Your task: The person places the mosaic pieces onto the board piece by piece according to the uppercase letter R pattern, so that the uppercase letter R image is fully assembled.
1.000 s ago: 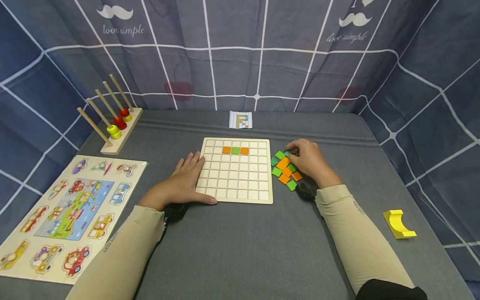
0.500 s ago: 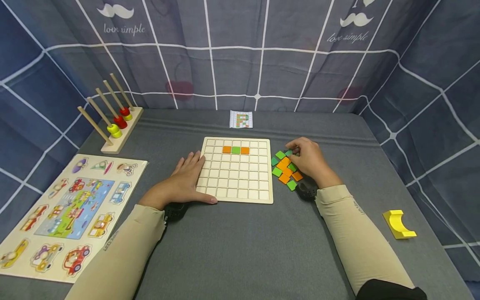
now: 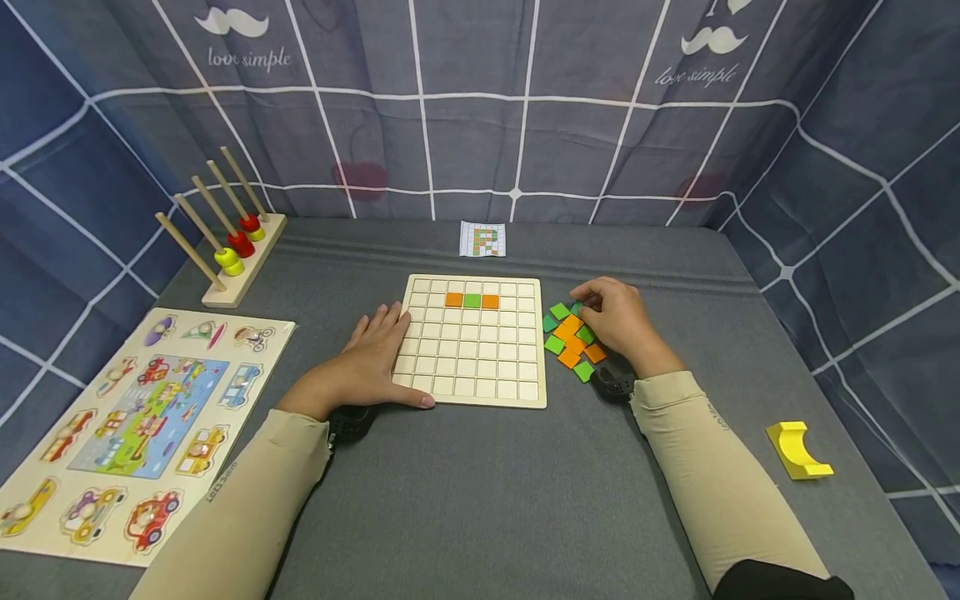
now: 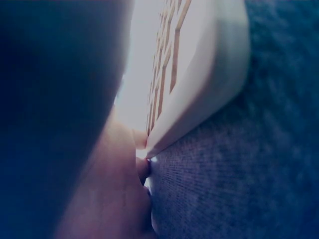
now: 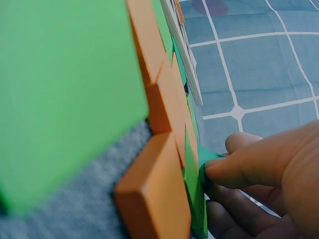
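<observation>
A wooden grid board point(image 3: 467, 367) lies mid-table with two orange tiles and one green tile point(image 3: 472, 301) in a row near its top. My left hand point(image 3: 367, 358) rests on the board's left edge, fingers straight, thumb along the lower corner; the left wrist view shows the board's rim point(image 4: 199, 89) beside it. Right of the board lies a pile of orange and green tiles point(image 3: 570, 325). At the pile's far side my right hand point(image 3: 618, 321) pinches a teal-green tile point(image 5: 207, 155) between thumb and fingers, as the right wrist view shows.
A picture card point(image 3: 482, 240) lies beyond the board. A peg stand with red and yellow beads point(image 3: 243, 271) is at the back left, a vehicle puzzle board point(image 3: 150, 417) at the left. A yellow curved block point(image 3: 797, 450) sits at the right.
</observation>
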Tool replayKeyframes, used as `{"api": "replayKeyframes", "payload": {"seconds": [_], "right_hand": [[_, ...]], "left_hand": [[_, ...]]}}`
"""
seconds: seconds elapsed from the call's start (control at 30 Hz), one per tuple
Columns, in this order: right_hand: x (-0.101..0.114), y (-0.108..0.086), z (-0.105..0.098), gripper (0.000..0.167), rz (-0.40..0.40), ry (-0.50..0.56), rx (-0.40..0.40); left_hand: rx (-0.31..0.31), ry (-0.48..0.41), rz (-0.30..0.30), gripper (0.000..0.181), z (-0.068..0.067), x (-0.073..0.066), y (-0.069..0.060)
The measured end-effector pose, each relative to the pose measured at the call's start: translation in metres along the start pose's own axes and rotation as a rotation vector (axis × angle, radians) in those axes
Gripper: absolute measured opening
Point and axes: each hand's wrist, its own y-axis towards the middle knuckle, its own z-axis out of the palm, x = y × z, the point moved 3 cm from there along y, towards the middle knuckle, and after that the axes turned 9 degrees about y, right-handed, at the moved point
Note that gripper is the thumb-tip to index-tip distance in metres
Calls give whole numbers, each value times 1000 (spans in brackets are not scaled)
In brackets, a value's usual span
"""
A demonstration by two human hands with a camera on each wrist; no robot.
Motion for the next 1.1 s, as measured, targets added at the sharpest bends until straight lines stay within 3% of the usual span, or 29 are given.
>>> {"api": "replayKeyframes", "payload": {"seconds": [0.63, 1.1], "right_hand": [[-1, 0, -2, 17, 24, 80, -63], [5, 3, -2, 16, 34, 64, -65]], "left_hand": [[3, -9, -6, 149, -1, 0, 0], [-2, -13, -2, 148, -1, 0, -1]]}}
